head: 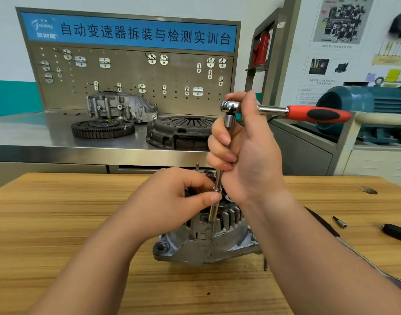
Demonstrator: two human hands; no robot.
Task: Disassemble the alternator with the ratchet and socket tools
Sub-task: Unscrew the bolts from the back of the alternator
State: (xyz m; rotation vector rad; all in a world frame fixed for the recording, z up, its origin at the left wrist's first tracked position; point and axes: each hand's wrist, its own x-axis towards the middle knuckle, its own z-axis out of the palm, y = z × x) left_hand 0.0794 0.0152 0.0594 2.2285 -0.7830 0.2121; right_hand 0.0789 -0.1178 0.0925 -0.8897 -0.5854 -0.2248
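The step in hand looks like seating the socket [212,213] on a bolt sunk in the alternator [206,244], so what matters most is alignment: the extension bar [218,181] should stand square over the bolt, and here it leans a little, its top tipped toward the alternator's right. The left hand [172,196] sits just above the alternator, thumb and forefinger pinching the bar where it meets the socket, a good place to steer the tip. The right hand [247,155] is higher above the alternator, its fingers [220,153] clenched round the upper bar just under the head of the ratchet [286,111], whose red handle juts out rightward, ungripped. I'd feel the socket drop fully home before moving to that handle; whether it is seated cannot be told. The alternator rests on the wooden table [58,223] directly below both hands, the socket tip reaching down into its finned housing
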